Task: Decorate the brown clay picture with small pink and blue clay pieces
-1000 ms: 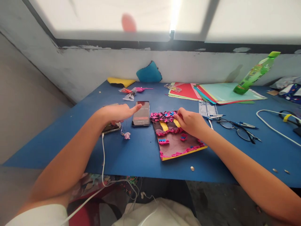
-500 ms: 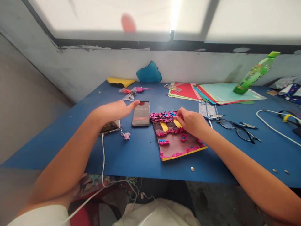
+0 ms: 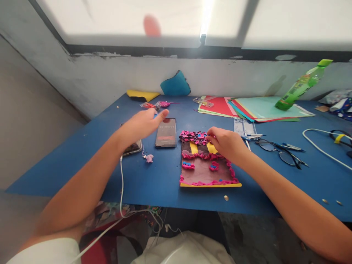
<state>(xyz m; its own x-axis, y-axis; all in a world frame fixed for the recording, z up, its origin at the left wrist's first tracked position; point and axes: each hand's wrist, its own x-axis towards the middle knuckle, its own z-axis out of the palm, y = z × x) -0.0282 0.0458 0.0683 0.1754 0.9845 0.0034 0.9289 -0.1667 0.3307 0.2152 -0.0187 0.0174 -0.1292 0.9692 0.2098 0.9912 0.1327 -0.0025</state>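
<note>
On the blue table lies a brown decorated board (image 3: 200, 174) with yellow strips, pink ruffled edging and pink-and-blue clay-like bits crowded along its top. My right hand (image 3: 227, 143) is at the board's upper right, its thumb and fingers closed on the clay-covered top edge; the fingertips are partly hidden. Palm down over the left side, my left hand (image 3: 143, 126) is closed around a small blue piece (image 3: 156, 115) that shows between thumb and fingers. Just right of that hand is a phone (image 3: 165, 134) with a timer on its screen. Another phone (image 3: 134, 147) is partly covered by the left wrist.
A white cable (image 3: 121, 187) runs from the left phone over the table's front edge. Glasses (image 3: 287, 157) and pens (image 3: 290, 146) lie at the right. Behind are coloured paper sheets (image 3: 255, 106), a green bottle (image 3: 301, 88) and small plastic packets (image 3: 150, 105).
The board has turned, so its front edge now runs straight across. My left hand has moved slightly right and down, and a blue piece now shows in its fingers.
</note>
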